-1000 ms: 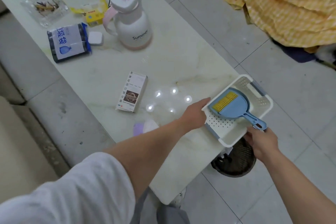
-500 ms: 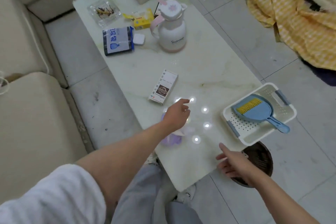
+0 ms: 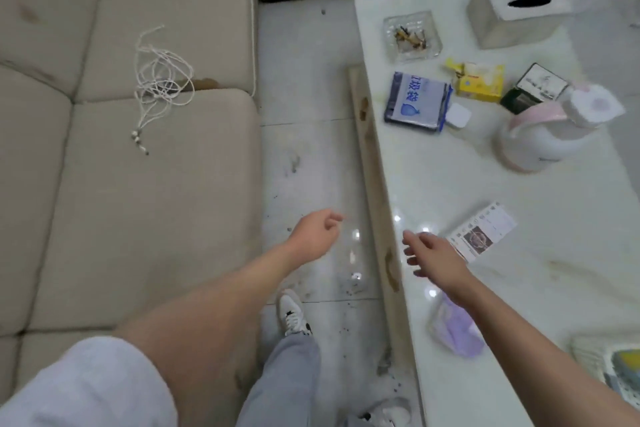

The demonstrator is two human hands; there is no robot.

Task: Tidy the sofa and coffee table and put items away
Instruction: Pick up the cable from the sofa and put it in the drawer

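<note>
Both hands have left the basket; left hand (image 3: 313,232) and right hand (image 3: 434,255) hang loose, empty; counter (image 3: 485,184) clutter beyond them remains.

Pale grey floor tiles (image 3: 304,87), glossy, with a grout line (image 3: 304,120) running across and ceiling-light glints (image 3: 355,236) nearer the camera. There is a dark smudge (image 3: 294,163) mid-strip and scattered black specks (image 3: 348,295) further down. A white shoe (image 3: 291,315) with black marking stands flat on the tiles below a grey trouser leg (image 3: 287,381); a second shoe (image 3: 384,414) is blurred at the bottom edge.
</note>
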